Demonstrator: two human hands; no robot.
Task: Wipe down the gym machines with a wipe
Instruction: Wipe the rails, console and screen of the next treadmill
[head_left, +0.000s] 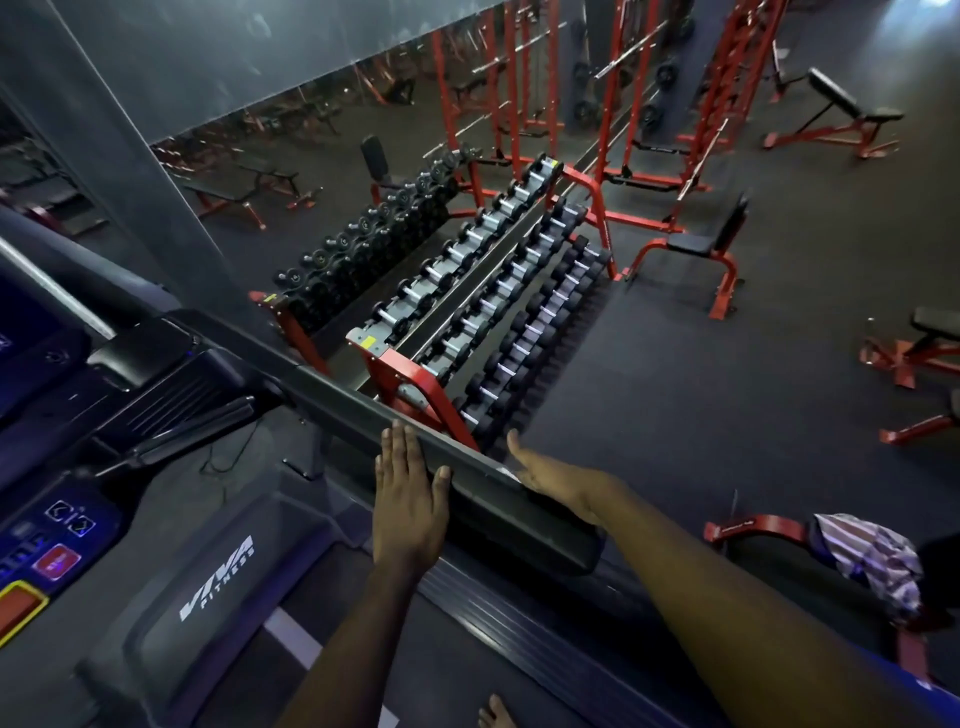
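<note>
On the treadmill handrail (483, 493), the left hand (408, 499) is pressing flat, fingers straight; the right hand (556, 478) is resting against its outer side, grip impossible to tell.

Red three-tier rack (410, 374) of black dumbbells (519, 270) beside a wall mirror (311, 119), red-framed black padded bench (696, 244) on dark rubber floor (675, 395), red squat racks (727, 78) behind, crumpled striped cloth (872, 556) lower right

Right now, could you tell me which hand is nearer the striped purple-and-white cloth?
Right. The right hand rests against the outer side of the dark treadmill handrail, the side facing the striped purple-and-white cloth; the left hand lies flat on its inner side, farther away.
</note>
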